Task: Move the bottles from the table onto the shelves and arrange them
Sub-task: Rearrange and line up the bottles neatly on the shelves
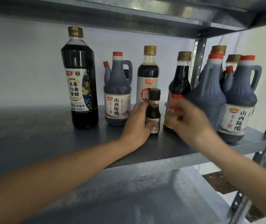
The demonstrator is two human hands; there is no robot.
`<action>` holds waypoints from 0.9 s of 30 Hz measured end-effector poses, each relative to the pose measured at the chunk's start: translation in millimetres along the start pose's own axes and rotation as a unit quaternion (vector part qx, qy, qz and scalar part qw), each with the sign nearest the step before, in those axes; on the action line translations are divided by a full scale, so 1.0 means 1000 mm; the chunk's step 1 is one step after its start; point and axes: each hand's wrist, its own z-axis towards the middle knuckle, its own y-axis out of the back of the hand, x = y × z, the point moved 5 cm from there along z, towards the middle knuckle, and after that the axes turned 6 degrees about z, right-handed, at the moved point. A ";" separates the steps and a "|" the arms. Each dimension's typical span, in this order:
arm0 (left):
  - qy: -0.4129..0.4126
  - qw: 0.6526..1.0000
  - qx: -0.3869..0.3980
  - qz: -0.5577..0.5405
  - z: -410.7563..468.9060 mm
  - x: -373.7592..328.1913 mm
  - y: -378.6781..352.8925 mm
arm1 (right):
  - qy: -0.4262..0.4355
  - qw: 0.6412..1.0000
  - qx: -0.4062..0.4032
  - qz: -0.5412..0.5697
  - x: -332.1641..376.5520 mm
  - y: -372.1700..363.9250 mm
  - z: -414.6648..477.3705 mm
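Your left hand [137,126] fingers grip the small black-capped bottle [153,111] on the shelf [48,136]; your right hand [189,122] is blurred, so its fingers' state cannot be told.

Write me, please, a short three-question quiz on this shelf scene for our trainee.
1. True or false: the left grip holds the small dark glass bottle with the black cap.
2. Which cap colour tops the tall dark bottle with the patterned black label at far left? A) red B) gold C) black
3. How many red-capped dark plastic jugs with handles are visible on the grey metal shelf?
Key: 1 true; 2 B; 3 three.
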 end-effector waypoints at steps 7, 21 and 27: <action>0.041 0.999 -0.024 0.024 -0.002 0.006 0.014 | 0.122 0.974 -0.116 -0.152 0.073 0.049 0.083; 0.097 0.993 0.002 0.062 0.002 0.013 0.026 | -0.054 0.959 0.121 -0.251 0.077 0.056 0.134; 0.105 0.993 0.008 0.056 0.002 0.010 0.028 | -0.066 0.970 0.109 -0.208 0.074 0.055 0.140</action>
